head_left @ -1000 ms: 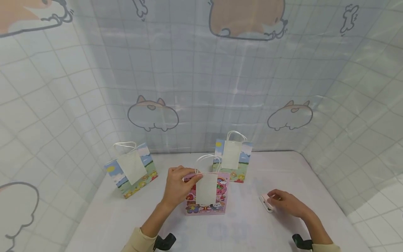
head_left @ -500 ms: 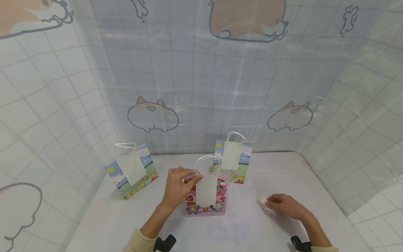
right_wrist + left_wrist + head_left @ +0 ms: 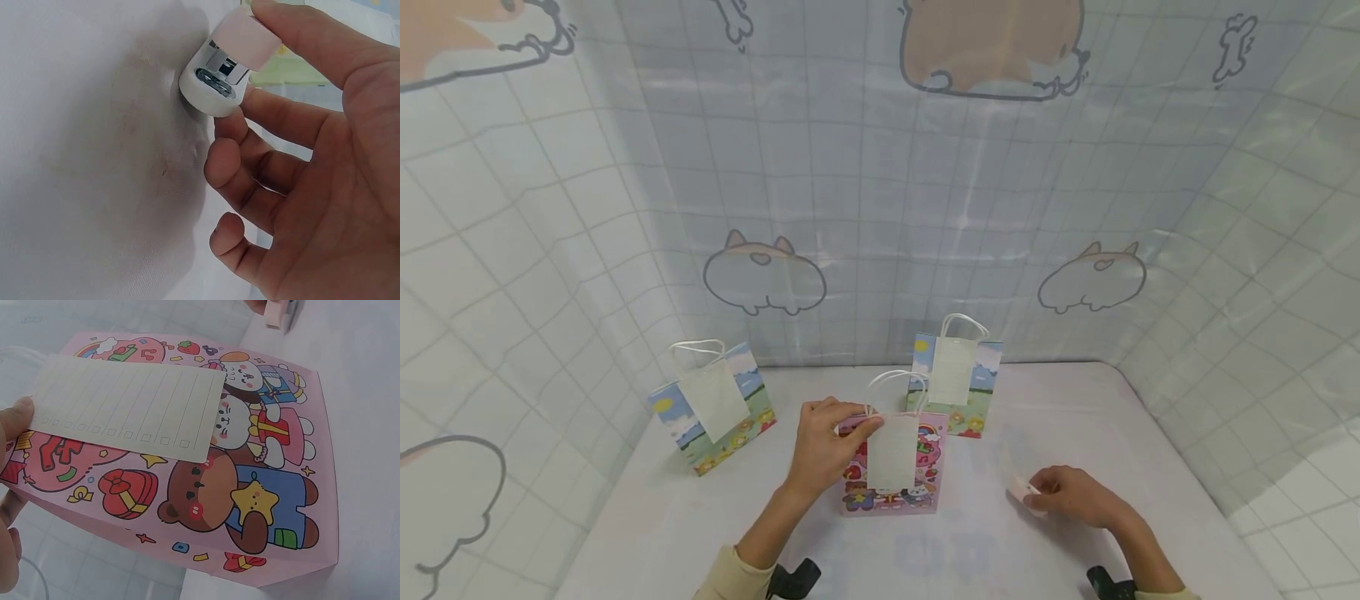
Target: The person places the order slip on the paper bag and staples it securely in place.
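My left hand (image 3: 822,446) pinches the top edge of a pink cartoon paper gift bag (image 3: 930,468) standing at the table's middle. A lined cream card with checkboxes (image 3: 134,403) lies flat against the bag's front, just below the white handles, and my left thumb is at its top edge. Off to the right, my right hand (image 3: 1078,497) holds a small pink-and-white stapler (image 3: 247,40) between thumb and fingers, low over the table. Its metal spring end faces the right wrist camera, while the other fingers curl loosely beneath.
Two blue-and-green landscape gift bags with pale cards stand farther back: one tilted bag (image 3: 752,383) at the left, another bag (image 3: 985,379) behind the pink one. A white table (image 3: 970,533) carries everything, with patterned curtains (image 3: 865,208) around it.
My right hand has taken a firmer pinch on the stapler and shifted it slightly left and toward me. My left hand and the bags have stayed in place.
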Tool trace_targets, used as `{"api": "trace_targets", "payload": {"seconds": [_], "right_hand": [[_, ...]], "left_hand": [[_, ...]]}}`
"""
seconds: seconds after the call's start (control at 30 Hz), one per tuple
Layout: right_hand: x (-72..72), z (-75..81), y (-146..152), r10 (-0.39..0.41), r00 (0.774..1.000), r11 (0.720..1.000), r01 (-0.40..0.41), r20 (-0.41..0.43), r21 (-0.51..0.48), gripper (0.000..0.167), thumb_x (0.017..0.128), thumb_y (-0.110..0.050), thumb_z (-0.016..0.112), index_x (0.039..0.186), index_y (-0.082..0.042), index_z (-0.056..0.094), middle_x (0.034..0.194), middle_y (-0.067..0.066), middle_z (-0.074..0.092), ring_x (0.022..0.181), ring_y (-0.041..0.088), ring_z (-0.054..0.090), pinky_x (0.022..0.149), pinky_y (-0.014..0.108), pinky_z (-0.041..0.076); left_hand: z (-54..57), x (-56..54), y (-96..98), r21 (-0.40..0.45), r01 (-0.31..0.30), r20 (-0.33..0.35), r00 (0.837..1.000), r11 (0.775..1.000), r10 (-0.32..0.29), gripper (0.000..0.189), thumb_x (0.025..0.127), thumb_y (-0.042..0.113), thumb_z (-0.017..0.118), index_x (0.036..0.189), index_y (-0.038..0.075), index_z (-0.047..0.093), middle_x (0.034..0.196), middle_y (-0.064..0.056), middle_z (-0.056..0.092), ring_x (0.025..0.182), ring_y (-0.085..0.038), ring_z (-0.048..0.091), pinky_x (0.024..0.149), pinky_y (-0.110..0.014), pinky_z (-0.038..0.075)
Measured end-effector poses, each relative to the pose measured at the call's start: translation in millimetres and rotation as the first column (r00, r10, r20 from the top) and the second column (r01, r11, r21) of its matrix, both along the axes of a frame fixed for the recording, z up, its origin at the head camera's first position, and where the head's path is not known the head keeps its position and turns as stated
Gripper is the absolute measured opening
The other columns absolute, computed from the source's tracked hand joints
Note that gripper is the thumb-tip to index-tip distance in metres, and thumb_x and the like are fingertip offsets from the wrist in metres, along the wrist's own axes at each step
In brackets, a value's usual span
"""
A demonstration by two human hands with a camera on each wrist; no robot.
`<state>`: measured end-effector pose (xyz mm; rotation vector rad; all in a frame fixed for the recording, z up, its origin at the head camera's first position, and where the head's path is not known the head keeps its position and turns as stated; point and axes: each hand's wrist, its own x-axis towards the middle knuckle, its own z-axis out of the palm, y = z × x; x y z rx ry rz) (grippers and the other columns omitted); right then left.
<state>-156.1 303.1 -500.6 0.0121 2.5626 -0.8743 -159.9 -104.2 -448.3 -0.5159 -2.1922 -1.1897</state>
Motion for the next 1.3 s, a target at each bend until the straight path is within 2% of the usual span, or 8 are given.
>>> {"api": "trace_targets", "payload": {"seconds": [0.2, 0.4, 0.5, 0.73, 0.9, 1.03, 1.3], "right_hand": [[1.2, -0.7, -1.5, 0.007, 1.000, 1.000, -0.007, -0.003, -0.002, 0.054, 0.083, -0.043, 0.080, 0.117, -0.003, 0.068, 0.104, 0.003, 0.066, 0.092, 0.019, 0.056, 0.081, 0.043, 0.051], [2.3, -1.4, -1.3, 0.018, 0.999, 1.000, -0.019, -0.028, -0.022, 0.052, 0.083, -0.041, 0.080, 0.117, -0.003, 0.068, 0.103, 0.003, 0.065, 0.092, 0.020, 0.056, 0.081, 0.044, 0.051], [1.6, -2.3, -1.2, 0.034, 0.999, 0.999, -0.035, -0.032, -0.024, 0.050, 0.084, -0.042, 0.080, 0.114, -0.004, 0.068, 0.098, 0.002, 0.063, 0.090, 0.019, 0.055, 0.077, 0.041, 0.050], [-5.5, 2.4, -6.9, 0.140, 0.983, 0.988, -0.148, -0.121, -0.054, 0.045, 0.087, -0.041, 0.077, 0.113, -0.006, 0.069, 0.090, 0.002, 0.058, 0.084, 0.020, 0.051, 0.067, 0.034, 0.044], [-15.2, 16.7, -17.6, 0.196, 0.949, 0.970, -0.224, -0.245, -0.092, 0.041, 0.090, -0.043, 0.074, 0.113, -0.009, 0.069, 0.091, 0.000, 0.058, 0.084, 0.018, 0.051, 0.064, 0.029, 0.044], [-19.6, 31.7, -32.8, 0.162, 0.917, 0.964, -0.226, -0.365, -0.140, 0.038, 0.090, -0.044, 0.074, 0.114, -0.015, 0.069, 0.093, -0.001, 0.058, 0.086, 0.018, 0.051, 0.065, 0.027, 0.044], [-22.7, 59.9, -67.3, 0.059, 0.810, 0.943, -0.238, -0.584, -0.234, 0.031, 0.093, -0.042, 0.072, 0.120, -0.027, 0.066, 0.098, -0.005, 0.057, 0.092, 0.018, 0.050, 0.077, 0.033, 0.040]], "left_hand": [[-0.4, 0.2, 0.5, 0.003, -0.007, 0.006, 1.000, 1.000, 0.007, 0.020, 0.080, 0.032, 0.086, 0.093, 0.017, 0.081, 0.085, 0.009, 0.075, 0.078, -0.004, 0.055, 0.084, -0.038, 0.033], [0.5, -0.5, 0.0, -0.001, 0.000, -0.027, 1.000, 1.000, 0.000, 0.019, 0.080, 0.031, 0.086, 0.092, 0.017, 0.081, 0.086, 0.008, 0.076, 0.078, -0.005, 0.057, 0.083, -0.038, 0.033], [0.3, -1.3, -0.6, -0.003, 0.011, -0.047, 0.999, 1.000, -0.012, 0.018, 0.080, 0.029, 0.086, 0.092, 0.017, 0.081, 0.087, 0.009, 0.076, 0.078, -0.005, 0.059, 0.084, -0.039, 0.033], [-0.7, -1.8, -0.7, 0.003, 0.031, -0.066, 0.997, 1.000, -0.031, 0.017, 0.080, 0.028, 0.086, 0.092, 0.017, 0.081, 0.086, 0.008, 0.076, 0.078, -0.006, 0.060, 0.084, -0.041, 0.034], [-1.2, -2.0, 0.4, 0.002, 0.033, -0.064, 0.997, 0.999, -0.033, 0.018, 0.080, 0.028, 0.086, 0.093, 0.017, 0.081, 0.087, 0.008, 0.077, 0.078, -0.006, 0.060, 0.084, -0.041, 0.033], [-1.2, -1.6, 1.3, -0.001, 0.029, -0.052, 0.998, 1.000, -0.029, 0.018, 0.081, 0.030, 0.085, 0.093, 0.018, 0.081, 0.088, 0.009, 0.077, 0.078, -0.005, 0.059, 0.084, -0.041, 0.033], [-1.6, -0.1, 0.9, -0.004, 0.019, -0.050, 0.999, 1.000, -0.019, 0.017, 0.081, 0.029, 0.085, 0.093, 0.017, 0.081, 0.087, 0.008, 0.077, 0.078, -0.005, 0.059, 0.084, -0.041, 0.034]]}}
